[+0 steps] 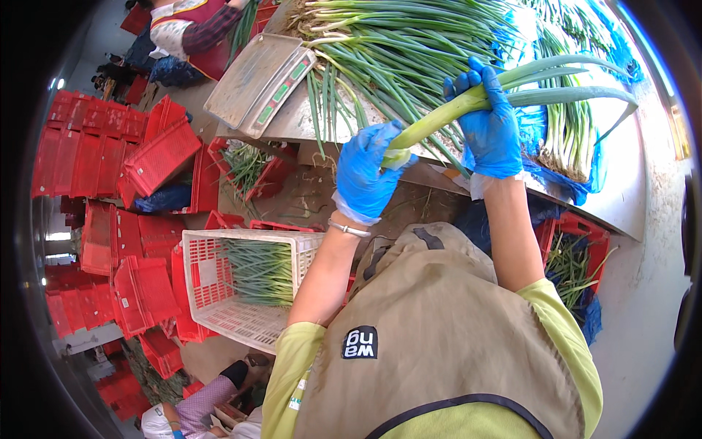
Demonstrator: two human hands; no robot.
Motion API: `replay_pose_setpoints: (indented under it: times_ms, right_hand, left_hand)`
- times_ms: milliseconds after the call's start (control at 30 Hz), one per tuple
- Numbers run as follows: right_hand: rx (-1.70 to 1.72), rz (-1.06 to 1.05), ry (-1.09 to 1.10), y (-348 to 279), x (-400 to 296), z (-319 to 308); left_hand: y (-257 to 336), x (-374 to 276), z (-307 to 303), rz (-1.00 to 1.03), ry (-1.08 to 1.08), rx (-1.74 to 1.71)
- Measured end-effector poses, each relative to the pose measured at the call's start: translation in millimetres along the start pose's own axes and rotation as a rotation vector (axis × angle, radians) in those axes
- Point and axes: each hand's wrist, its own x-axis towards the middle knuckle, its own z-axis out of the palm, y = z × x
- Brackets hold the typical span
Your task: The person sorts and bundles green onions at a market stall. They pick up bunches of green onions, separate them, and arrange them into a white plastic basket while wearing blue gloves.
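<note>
One thick leek or large green onion (444,114) is held aslant between both hands, its pale end at the left and its long leaves to the right. My left hand (368,164), in a blue disposable glove, grips the pale end, with a loose bit of peeled layer at the fingers. My right hand (485,120), gloved alike, closes round the stalk where the leaves begin. Behind them a large heap of green onions (406,33) lies on the metal table (323,129). Bundled green onions (567,126) rest on blue plastic at the right.
A digital scale (258,82) stands at the table's left end. Left of me is a white plastic crate (241,318) holding green onions. Red crates (88,159) are stacked far left; another red crate (595,233) with leaves is below the table at right. Other people are at upper left and lower left.
</note>
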Motion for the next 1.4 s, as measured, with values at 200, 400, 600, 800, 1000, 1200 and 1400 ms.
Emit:
replay_pose_setpoints:
  times_ms: [200,400,600,800,1000,1200,1400]
  right_hand:
    - [0.035,0.039,0.036,10,-8,10]
    - [0.075,0.034,0.093,7,-6,8]
    - [0.105,0.028,0.226,0,-3,-7]
    - [0.129,0.043,0.277,-5,-5,-22]
    - [0.11,0.021,0.28,-10,-12,-16]
    - [0.094,-0.01,0.287,-17,-13,-20]
    - [0.094,-0.043,0.263,-16,-13,-15]
  left_hand:
    - [-8,-6,17,-0.112,0.06,-0.101]
    - [-10,-2,21,-0.006,0.05,0.017]
    - [-7,1,21,0.133,-0.031,0.145]
    - [-6,-2,14,0.281,-0.088,0.206]
    - [-4,3,21,0.35,-0.046,-0.013]
    - [1,-9,29,0.232,-0.016,-0.277]
    - [13,-23,36,-0.395,0.175,-0.743]
